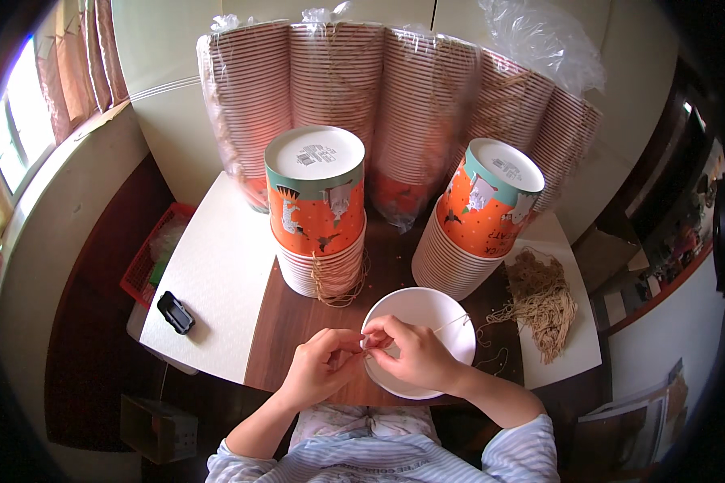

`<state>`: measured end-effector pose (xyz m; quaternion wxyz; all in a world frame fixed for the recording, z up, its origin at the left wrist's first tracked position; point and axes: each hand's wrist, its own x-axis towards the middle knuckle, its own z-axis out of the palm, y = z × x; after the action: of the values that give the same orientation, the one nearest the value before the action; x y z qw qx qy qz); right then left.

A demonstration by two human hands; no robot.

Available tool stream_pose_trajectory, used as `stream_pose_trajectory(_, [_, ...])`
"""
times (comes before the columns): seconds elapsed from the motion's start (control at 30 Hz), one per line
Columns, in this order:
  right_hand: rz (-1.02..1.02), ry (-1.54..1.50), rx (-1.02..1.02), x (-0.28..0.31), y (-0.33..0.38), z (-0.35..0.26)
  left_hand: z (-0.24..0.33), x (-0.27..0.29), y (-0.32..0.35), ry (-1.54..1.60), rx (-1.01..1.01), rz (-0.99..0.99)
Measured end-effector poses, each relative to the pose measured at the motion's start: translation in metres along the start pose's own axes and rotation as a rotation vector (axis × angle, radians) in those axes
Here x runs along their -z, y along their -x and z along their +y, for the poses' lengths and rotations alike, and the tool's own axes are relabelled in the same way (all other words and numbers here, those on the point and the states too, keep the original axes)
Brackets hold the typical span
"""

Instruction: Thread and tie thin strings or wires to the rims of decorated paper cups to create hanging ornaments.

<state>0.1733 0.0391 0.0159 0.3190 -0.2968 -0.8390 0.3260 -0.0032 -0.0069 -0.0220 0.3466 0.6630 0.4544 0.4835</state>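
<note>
Pinching a thin string [451, 322] at the near rim of a white bowl [427, 318], both hands meet over the worktop [217, 274]. The left hand [324, 366] and right hand [415, 354] have their fingers closed narrow on the string, so the step seems to be fixing it to the rim. Next, I think, a steady pull is needed. Two stacks of orange cups [318, 209] stand close behind, a string bundle [544, 302] lies right, and a small black device [176, 312] lies left.
</note>
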Motion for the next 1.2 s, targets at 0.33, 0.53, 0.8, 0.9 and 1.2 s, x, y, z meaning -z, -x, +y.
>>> stream_pose_trajectory(0.33, [-0.005, 0.008, -0.005, 0.005, 0.000, -0.001, -0.005, -0.001, -0.001, 0.464, 0.123, -0.050])
stream_pose_trajectory(0.53, [-0.063, 0.001, 0.011, 0.016, -0.001, -0.009, -0.006, 0.004, -0.006, 0.711, 0.213, -0.131])
stream_pose_trajectory(0.8, [0.044, 0.039, 0.190, 0.005, 0.001, 0.004, -0.003, 0.004, -0.007, 0.652, 0.197, -0.147])
stream_pose_trajectory(0.9, [0.052, 0.070, 0.199, 0.005, 0.000, 0.004, -0.002, 0.005, -0.006, 0.615, 0.192, -0.144])
stream_pose_trajectory(1.2, [0.014, 0.002, 0.074, 0.004, -0.001, 0.003, -0.007, 0.008, 0.000, 0.513, 0.191, -0.106])
